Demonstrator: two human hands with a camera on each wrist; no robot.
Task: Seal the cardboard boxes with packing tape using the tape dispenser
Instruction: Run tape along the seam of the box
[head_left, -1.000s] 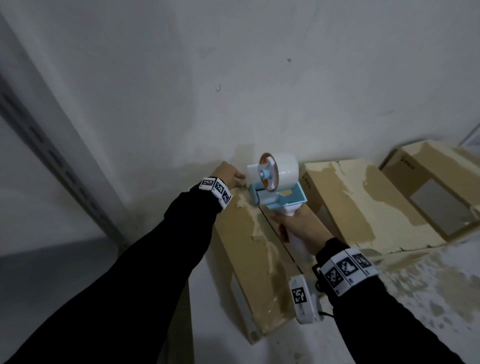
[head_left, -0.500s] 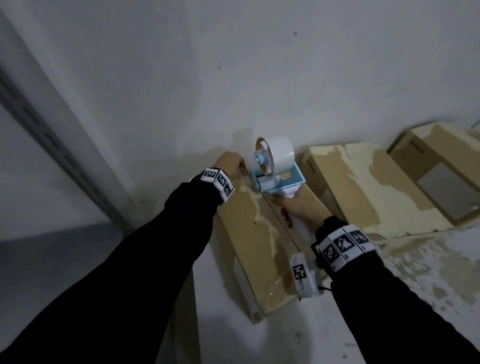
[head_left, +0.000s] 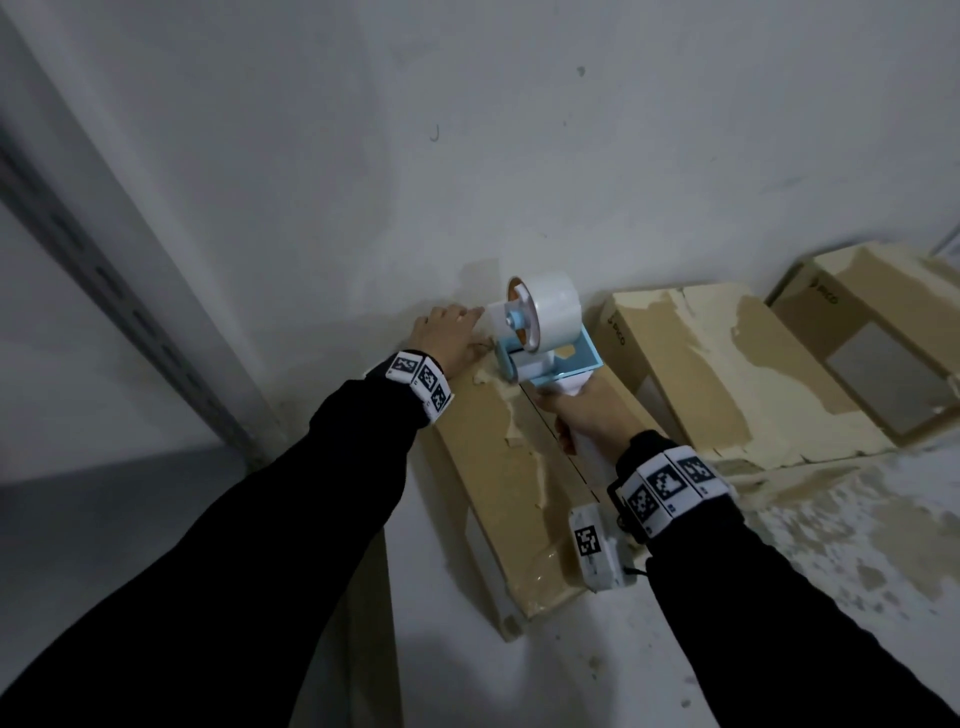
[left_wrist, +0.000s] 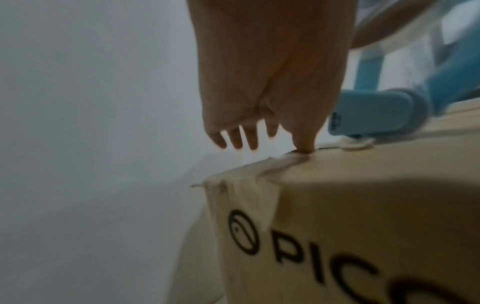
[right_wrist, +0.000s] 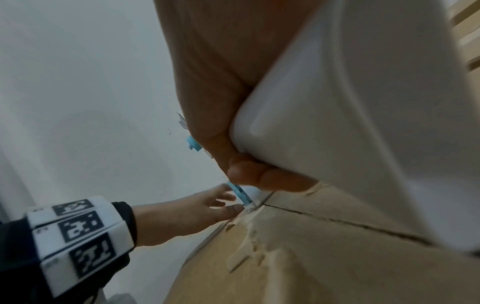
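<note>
**Tape start at far end of box one**

My right hand (head_left: 584, 415) held the white handle of the tape dispenser (head_left: 545, 343), fingers wrapped round it, nose set down at the far end of the nearest cardboard box (head_left: 511, 467), right on the centre seam (right_wrist: 337, 220). My left hand (head_left: 449, 338) lay with fingers extended, thumb tip pressing the box's far top edge just beside the dispenser's blue foot (left_wrist: 374, 113).

Change over the last second: the dispenser had crept a little toward the wall and my left hand had flattened out along the edge. Read: tape end being anchored; the pull along the seam not yet begun.

Two more boxes (head_left: 727, 364) stood to the right on the table (head_left: 831, 545), their top paper torn; whether they carried tape I could not tell.
</note>
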